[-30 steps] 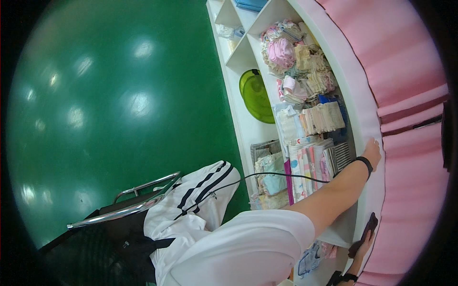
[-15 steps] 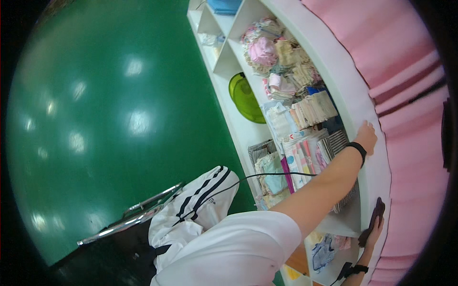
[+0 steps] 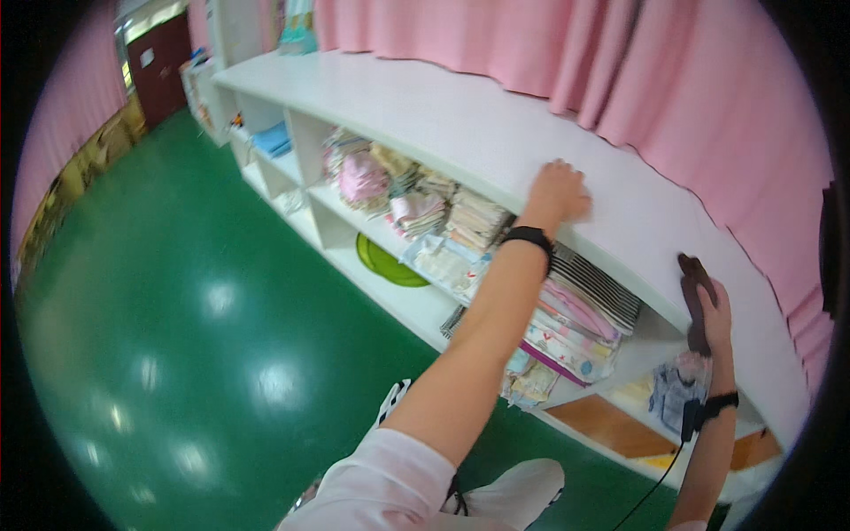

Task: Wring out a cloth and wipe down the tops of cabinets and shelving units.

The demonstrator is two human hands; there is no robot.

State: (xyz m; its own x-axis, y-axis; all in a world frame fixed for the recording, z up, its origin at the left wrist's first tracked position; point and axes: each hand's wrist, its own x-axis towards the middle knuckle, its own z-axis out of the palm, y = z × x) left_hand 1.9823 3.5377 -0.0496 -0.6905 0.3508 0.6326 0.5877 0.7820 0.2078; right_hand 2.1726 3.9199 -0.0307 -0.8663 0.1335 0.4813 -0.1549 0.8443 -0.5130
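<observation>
My left hand [image 3: 560,190] rests on the white top of a long low shelf unit [image 3: 443,111], near its front edge. Its fingers are slightly bent and somewhat apart, with nothing in them. Farther right, my right hand [image 3: 719,317] grips a narrow dark brown cloth [image 3: 697,296] at the front edge of the same top. One end of the cloth lies on the top, and the other hangs down by the edge. Black bands circle both wrists, and a thin black cable runs down from the right one.
Below the top, compartments hold folded clothes [image 3: 478,217], a pink hat [image 3: 361,177], striped fabric [image 3: 595,288], a green round item [image 3: 387,263] and blue cloth [image 3: 273,139]. Pink curtains [image 3: 469,44] hang behind the unit. A green floor [image 3: 177,257] stretches left towards a dark red door [image 3: 161,71].
The view has turned, bringing the shelf's far end and the door into sight; the metal-framed chair has left it. My left hand stays on the top; my right still holds the cloth.
</observation>
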